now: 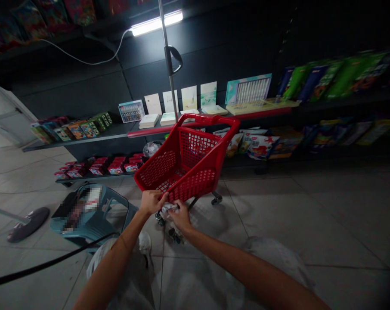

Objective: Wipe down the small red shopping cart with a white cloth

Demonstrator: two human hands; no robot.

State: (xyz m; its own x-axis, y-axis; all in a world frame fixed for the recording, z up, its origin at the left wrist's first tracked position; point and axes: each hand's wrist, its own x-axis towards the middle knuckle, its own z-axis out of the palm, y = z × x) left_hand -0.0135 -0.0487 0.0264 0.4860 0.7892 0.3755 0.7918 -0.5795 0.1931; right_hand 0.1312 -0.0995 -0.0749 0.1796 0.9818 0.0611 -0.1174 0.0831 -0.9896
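Note:
A small red shopping cart (195, 183) with a lattice basket stands on the tiled floor in front of me. My left hand (153, 201) is closed on the near corner of its basket rim. Just below that rim, my right hand (181, 216) pinches a crumpled white cloth (169, 208), close to the outside of the basket and beside my left hand. The cloth could also be a wipe; its folds are partly hidden by my fingers. Beneath the basket, the cart's legs and black casters show.
A blue-grey plastic stool (94, 219) with items on top stands at left, near a round stand base (29, 224). Behind the cart runs a shelf (117, 131) with books, boxes and snack bags. A metal pole (167, 56) rises behind the cart; a black strap (53, 261) crosses lower left.

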